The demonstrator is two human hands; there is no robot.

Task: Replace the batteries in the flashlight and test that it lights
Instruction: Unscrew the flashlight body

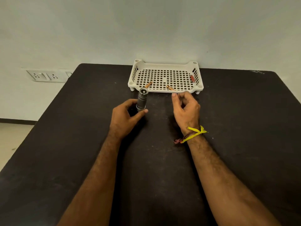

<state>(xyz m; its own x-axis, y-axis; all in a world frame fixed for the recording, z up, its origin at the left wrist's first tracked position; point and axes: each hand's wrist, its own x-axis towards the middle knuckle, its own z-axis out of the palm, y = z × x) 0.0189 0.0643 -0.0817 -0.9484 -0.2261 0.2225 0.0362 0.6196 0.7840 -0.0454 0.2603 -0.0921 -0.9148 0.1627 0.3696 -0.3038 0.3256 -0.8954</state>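
Note:
My left hand grips a grey metal flashlight by its lower end and holds it upright on the black table, its open end facing up. My right hand hovers just in front of the white perforated tray, fingers loosely curled and nothing visible in them. Two copper-coloured batteries lie in the tray's near side, one at the left and one nearer the middle, a little beyond my right fingertips. A small red item lies at the tray's right wall.
The tray stands against the pale wall at the table's far edge. A wall socket panel sits left of the table. Bare floor shows past the table's left edge. A yellow thread band wraps my right wrist.

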